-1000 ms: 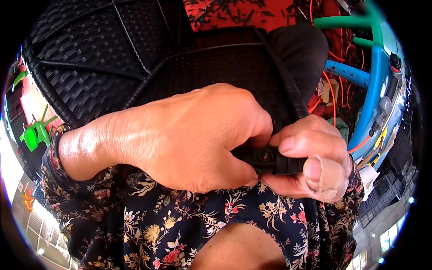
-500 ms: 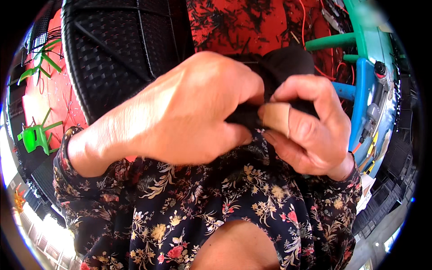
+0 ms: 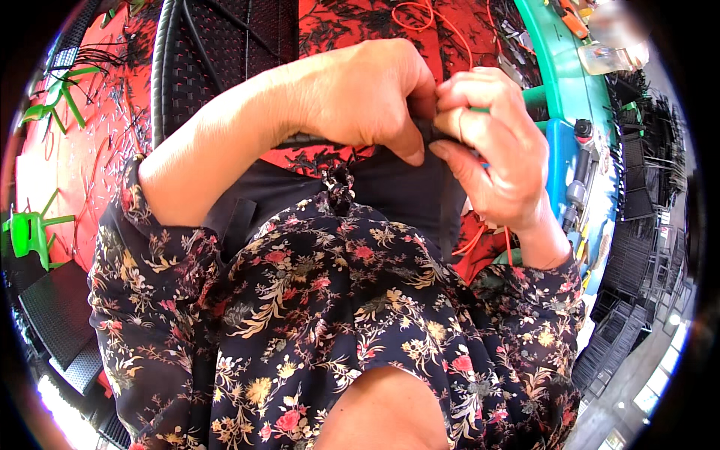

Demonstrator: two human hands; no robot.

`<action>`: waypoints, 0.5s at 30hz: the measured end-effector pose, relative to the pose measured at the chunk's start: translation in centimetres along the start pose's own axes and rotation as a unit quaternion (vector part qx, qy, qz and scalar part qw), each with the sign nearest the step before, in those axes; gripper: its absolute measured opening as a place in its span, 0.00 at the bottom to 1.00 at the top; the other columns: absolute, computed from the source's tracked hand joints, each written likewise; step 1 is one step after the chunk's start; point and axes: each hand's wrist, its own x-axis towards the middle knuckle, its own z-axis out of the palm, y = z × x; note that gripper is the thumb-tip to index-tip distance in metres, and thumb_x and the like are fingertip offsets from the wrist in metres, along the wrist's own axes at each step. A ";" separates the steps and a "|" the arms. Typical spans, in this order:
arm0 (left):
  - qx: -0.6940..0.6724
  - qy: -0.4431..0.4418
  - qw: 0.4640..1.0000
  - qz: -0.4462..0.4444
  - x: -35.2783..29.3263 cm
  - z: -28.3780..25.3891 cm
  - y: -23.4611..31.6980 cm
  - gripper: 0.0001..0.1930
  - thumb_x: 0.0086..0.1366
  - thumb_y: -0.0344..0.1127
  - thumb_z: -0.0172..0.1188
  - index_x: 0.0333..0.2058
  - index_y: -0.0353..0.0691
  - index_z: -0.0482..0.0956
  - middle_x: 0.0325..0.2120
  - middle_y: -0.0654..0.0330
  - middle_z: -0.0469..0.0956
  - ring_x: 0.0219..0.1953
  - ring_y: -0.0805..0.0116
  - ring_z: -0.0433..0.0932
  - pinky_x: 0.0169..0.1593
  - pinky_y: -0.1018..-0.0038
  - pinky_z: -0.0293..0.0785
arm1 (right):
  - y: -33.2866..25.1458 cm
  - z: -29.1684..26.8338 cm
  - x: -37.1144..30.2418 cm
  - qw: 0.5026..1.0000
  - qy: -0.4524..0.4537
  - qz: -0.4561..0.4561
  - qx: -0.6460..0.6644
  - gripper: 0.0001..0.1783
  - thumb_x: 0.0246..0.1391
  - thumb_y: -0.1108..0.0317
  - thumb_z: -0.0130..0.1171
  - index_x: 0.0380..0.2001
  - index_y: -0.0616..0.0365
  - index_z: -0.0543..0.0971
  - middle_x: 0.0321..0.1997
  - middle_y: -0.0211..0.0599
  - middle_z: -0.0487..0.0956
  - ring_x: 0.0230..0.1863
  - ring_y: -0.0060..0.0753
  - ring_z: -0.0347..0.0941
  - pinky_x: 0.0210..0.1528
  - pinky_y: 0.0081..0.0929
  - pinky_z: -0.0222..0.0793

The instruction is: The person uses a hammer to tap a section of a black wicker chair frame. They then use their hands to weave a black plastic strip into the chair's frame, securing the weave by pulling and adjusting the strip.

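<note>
My left hand (image 3: 371, 94) and my right hand (image 3: 495, 142) meet above my lap, fingertips almost touching. Both are closed in a pinch. Between them is a small dark bit that I cannot make out, partly hidden by the fingers. A tan wrap shows on one finger of the right hand. Past my left hand stands a black woven panel (image 3: 176, 105) with a curved rim and thin black bars, nearest to my left wrist. Dark trousers (image 3: 405, 184) lie under the hands.
Black scraps litter the red floor (image 3: 360, 30), and an orange cord (image 3: 457, 34) curls there. At right, a blue stool (image 3: 559, 157) adjoins a green stool (image 3: 541, 45), with a grey power tool (image 3: 581, 176) alongside. A small bright green stool (image 3: 30, 236) stands left.
Both hands sit farther from my body and higher in view, still pinched together. The view has shifted, so more of my lap and the scrap-strewn floor shows.
</note>
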 end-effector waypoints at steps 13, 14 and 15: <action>0.218 0.187 0.950 0.118 4.3 0.6 -2.9 0.14 0.47 0.37 0.68 0.31 0.34 0.80 0.22 0.51 0.79 0.27 0.60 0.79 0.35 0.69 0.73 | 4.8 -0.6 0.5 0.996 -0.058 -0.006 -0.073 0.12 0.41 0.78 0.63 0.33 0.58 0.79 0.30 0.36 0.72 0.33 0.41 0.74 0.35 0.32 0.69; 0.266 0.216 0.932 0.117 4.3 1.0 -2.7 0.13 0.49 0.36 0.68 0.32 0.34 0.79 0.22 0.51 0.78 0.28 0.60 0.79 0.35 0.69 0.73 | 5.2 -0.8 0.5 0.994 -0.056 -0.020 -0.096 0.11 0.42 0.77 0.63 0.33 0.58 0.79 0.30 0.36 0.72 0.33 0.41 0.74 0.35 0.32 0.69; 0.332 0.272 0.890 0.153 4.9 1.7 -3.9 0.14 0.52 0.39 0.66 0.31 0.34 0.79 0.23 0.47 0.76 0.30 0.50 0.78 0.34 0.64 0.73 | 5.8 -0.7 0.5 0.993 -0.048 -0.023 -0.102 0.11 0.43 0.77 0.62 0.34 0.58 0.78 0.31 0.37 0.72 0.33 0.43 0.74 0.35 0.33 0.70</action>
